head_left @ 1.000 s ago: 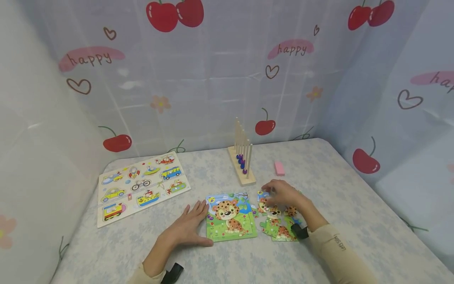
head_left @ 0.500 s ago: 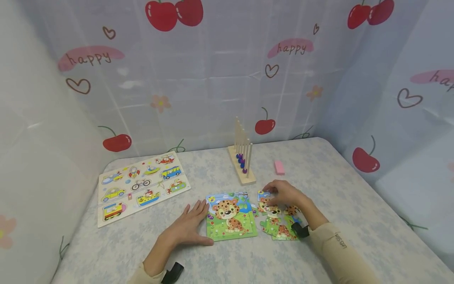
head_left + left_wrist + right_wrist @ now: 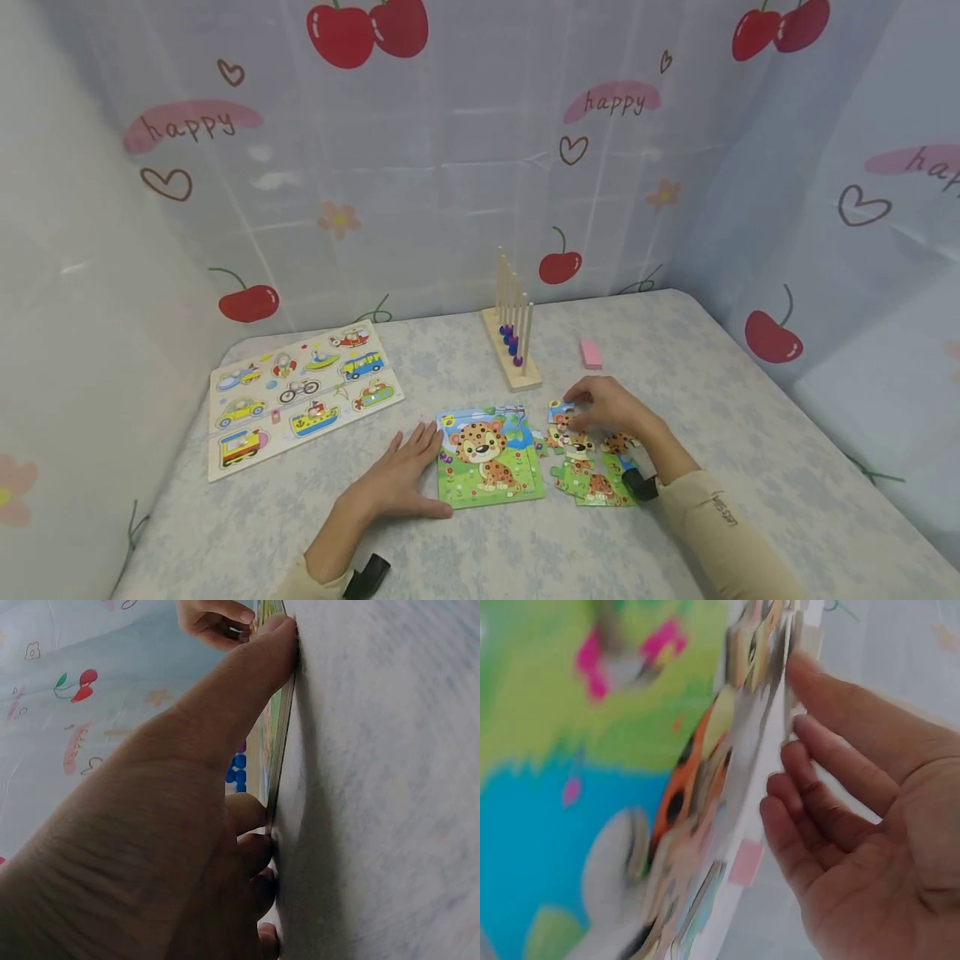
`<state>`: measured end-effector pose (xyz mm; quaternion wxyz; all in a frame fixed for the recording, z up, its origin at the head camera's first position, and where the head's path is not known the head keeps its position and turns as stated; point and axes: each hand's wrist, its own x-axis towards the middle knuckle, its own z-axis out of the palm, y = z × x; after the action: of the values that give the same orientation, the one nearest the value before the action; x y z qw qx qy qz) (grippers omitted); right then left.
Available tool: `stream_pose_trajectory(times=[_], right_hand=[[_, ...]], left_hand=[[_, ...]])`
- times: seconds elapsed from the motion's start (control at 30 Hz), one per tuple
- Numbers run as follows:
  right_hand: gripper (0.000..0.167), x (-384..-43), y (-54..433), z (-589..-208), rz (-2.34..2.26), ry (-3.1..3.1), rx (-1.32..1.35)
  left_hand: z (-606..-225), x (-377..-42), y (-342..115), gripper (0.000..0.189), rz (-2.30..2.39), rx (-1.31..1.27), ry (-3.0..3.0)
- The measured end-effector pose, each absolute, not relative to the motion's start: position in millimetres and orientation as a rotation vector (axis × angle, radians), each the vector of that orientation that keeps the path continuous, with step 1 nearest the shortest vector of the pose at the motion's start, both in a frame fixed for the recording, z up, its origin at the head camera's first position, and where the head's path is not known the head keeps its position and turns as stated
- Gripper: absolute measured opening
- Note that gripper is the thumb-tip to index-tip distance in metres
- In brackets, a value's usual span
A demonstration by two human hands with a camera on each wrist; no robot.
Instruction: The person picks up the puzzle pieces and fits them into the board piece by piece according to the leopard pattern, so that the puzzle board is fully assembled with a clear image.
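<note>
The left hand (image 3: 397,479) rests spread beside a square leopard puzzle board (image 3: 491,458). Its thumb reaches the near left corner, and its fingertips meet the left edge; the left wrist view shows the thumb along the board's side (image 3: 281,727). To the board's right lie several loose jigsaw pieces (image 3: 600,490) with leopard, green and blue print, some overlapping. Over their far end, the right hand (image 3: 611,406) pinches a jigsaw piece (image 3: 558,410) with blue and yellow print between thumb and fingers. The right wrist view shows the thumb and index fingertip at a thin piece edge, other fingers curled loosely.
A wooden peg rack (image 3: 517,371) with blue and purple beads stands behind the board. Right of it lies a pink block (image 3: 591,354). A white vehicle peg puzzle (image 3: 285,425) occupies the left of the table. Printed curtains (image 3: 450,167) enclose the table's back and sides.
The right hand has shifted slightly right and away from the person, and the blue-and-yellow piece at its fingertips has moved slightly right. The left hand and the board stay in place.
</note>
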<state>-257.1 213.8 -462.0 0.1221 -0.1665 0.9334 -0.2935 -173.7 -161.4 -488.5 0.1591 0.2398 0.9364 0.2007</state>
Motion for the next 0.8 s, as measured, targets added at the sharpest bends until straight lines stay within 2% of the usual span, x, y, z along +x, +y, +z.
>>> stream_pose_trajectory(times=[0.5, 0.8], right_hand=[[0.040, -256.8, 214.0, -457.4, -0.851, 2.735, -0.487], [0.037, -250.7, 204.7, -452.8, -0.895, 2.763, -0.624]], left_hand=[[-489.4, -173.6, -162.3, 0.118, 0.592, 0.687, 2.679], [-490.3, -174.0, -161.9, 0.118, 0.571, 0.687, 2.672]])
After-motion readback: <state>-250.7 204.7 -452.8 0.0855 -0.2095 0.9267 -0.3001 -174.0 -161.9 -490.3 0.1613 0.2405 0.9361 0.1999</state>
